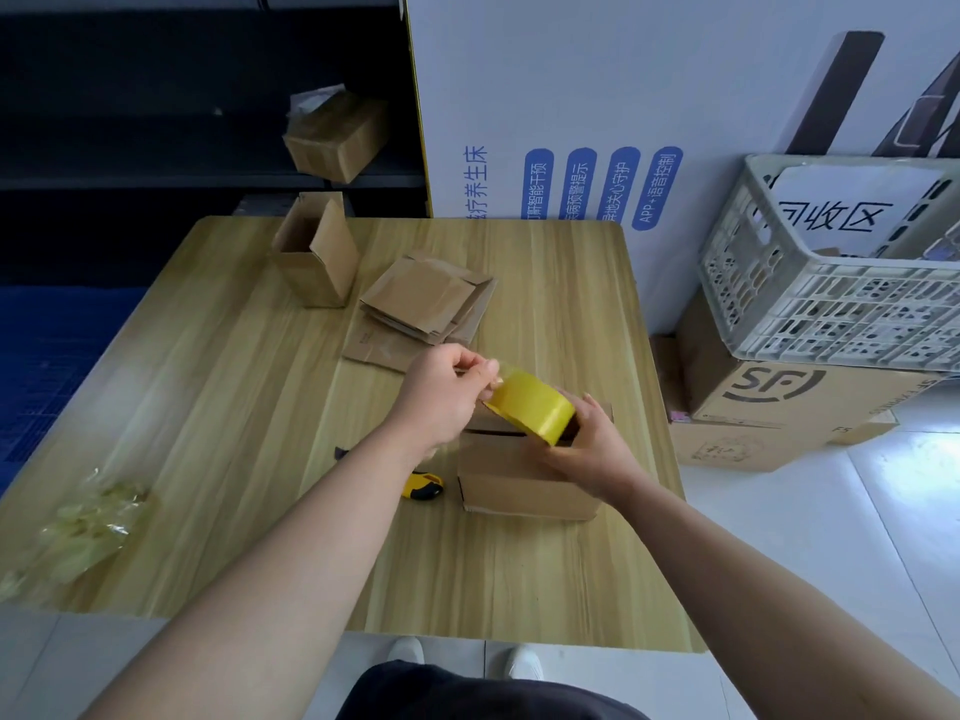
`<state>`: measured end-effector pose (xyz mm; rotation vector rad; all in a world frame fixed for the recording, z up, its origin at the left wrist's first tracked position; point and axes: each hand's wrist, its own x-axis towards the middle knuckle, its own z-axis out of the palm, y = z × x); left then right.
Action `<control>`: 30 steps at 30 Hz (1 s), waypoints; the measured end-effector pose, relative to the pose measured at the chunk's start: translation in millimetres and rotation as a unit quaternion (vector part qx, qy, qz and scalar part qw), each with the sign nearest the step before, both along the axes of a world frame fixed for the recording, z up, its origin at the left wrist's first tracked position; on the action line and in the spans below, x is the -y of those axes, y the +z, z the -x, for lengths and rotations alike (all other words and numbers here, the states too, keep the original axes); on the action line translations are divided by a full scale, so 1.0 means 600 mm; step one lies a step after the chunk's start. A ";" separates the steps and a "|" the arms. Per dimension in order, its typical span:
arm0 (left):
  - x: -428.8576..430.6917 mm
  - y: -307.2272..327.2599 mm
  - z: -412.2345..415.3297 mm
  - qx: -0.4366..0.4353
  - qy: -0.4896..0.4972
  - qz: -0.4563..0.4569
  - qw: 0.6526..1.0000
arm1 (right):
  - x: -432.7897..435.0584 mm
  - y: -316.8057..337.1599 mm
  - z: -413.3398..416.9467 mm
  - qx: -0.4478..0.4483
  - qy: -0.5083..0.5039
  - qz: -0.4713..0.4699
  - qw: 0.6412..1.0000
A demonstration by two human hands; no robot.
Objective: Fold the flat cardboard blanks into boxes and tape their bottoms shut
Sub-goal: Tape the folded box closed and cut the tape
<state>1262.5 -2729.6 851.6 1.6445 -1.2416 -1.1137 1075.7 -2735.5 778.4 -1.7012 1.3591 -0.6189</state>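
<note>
Pinching the loose end of the tape roll (530,405), the left grip (447,392) works opposite the right grip (592,439), whose fingers curl round the roll just above a folded box (524,485) on the counter (234,407). I'd judge its bottom not yet taped. One standing box (311,257) at the far edge looks finished; beside it, a stack of flat blanks (426,298) awaits folding.

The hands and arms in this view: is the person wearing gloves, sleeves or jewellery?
No gloves: the left hand and right hand are bare, with no rings or watch showing. The left forearm and right forearm are bare as well, no sleeve in view. Lower down are a dark garment and white shoes.
</note>
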 end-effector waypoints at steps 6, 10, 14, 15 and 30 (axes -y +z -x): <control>-0.012 -0.061 0.011 -0.314 0.168 -0.132 0.925 | -0.001 0.009 0.000 0.145 -0.102 -0.038 0.983; -0.015 -0.086 0.012 -0.332 0.196 -0.136 0.913 | -0.003 -0.008 -0.003 0.052 -0.089 -0.019 0.995; -0.020 -0.092 0.005 -0.228 0.168 -0.094 0.954 | -0.002 -0.013 -0.004 -0.008 -0.058 0.008 0.998; -0.022 -0.091 -0.001 -0.186 0.172 -0.073 0.965 | -0.002 -0.014 -0.004 -0.014 -0.060 0.009 0.998; -0.036 -0.143 -0.027 -0.132 0.218 -0.074 0.964 | 0.002 -0.010 0.004 0.056 -0.091 -0.019 0.994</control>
